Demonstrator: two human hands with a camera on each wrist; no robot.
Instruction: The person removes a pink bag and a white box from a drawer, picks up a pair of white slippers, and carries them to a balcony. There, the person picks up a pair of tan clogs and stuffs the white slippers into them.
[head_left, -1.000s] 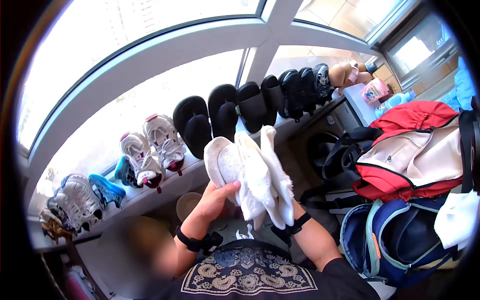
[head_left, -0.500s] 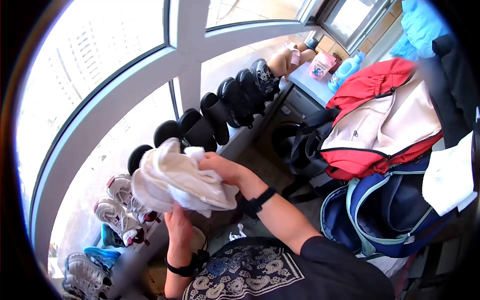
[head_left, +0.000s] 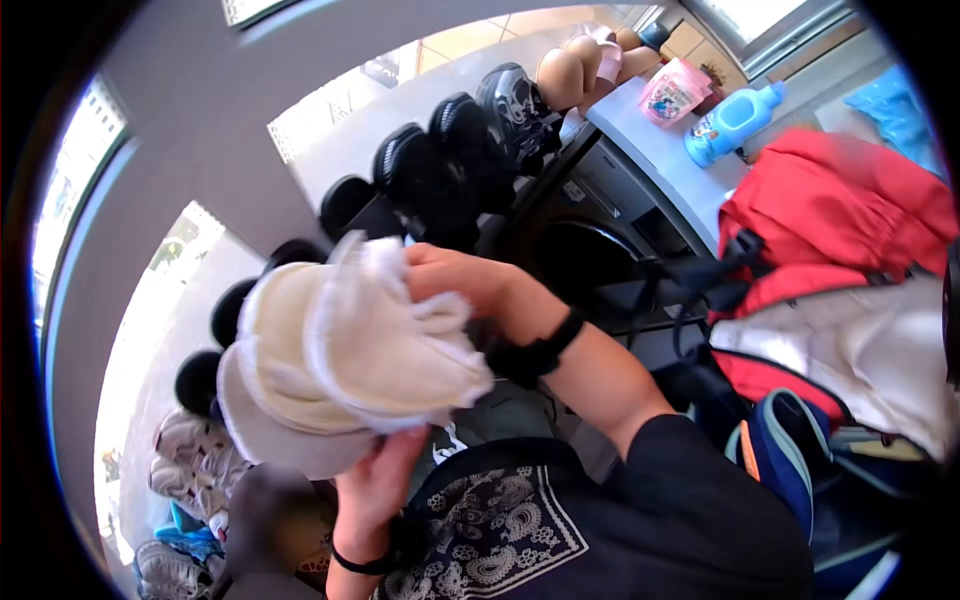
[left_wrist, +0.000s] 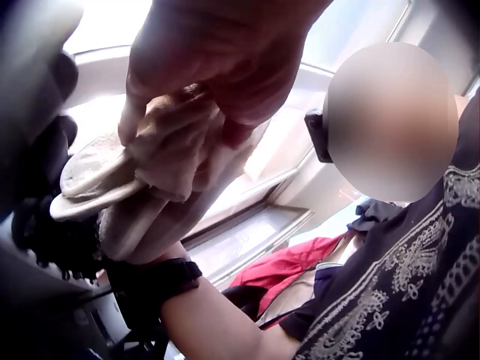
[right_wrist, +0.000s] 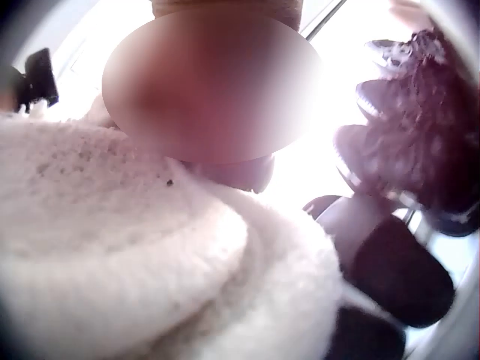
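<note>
A stack of white, fluffy slippers [head_left: 330, 350] is held up in front of the chest, slightly blurred. My left hand [head_left: 385, 475] grips its lower edge, the fingers partly hidden behind the soles. At the upper right side, my right hand [head_left: 460, 285] holds the fluffy part, its fingertips hidden by the fabric. The left wrist view shows my left hand [left_wrist: 217, 67] with fingers and thumb curled round the slippers [left_wrist: 165, 165], soles pressed together. Close up in the right wrist view, white plush [right_wrist: 150, 247] fills the lower left.
Black shoes [head_left: 415, 170] and black slides line the window ledge, with white sneakers [head_left: 190, 465] at the lower left. A pink pouch [head_left: 675, 92] and a blue bottle [head_left: 730, 125] stand on a white top above a front-loading machine [head_left: 585, 250]. A red bag [head_left: 840, 220] lies right.
The slippers have turned from upright to tilted left, soles now facing more towards the view. My right hand has come round to their upper side. The head view has shifted and rotated.
</note>
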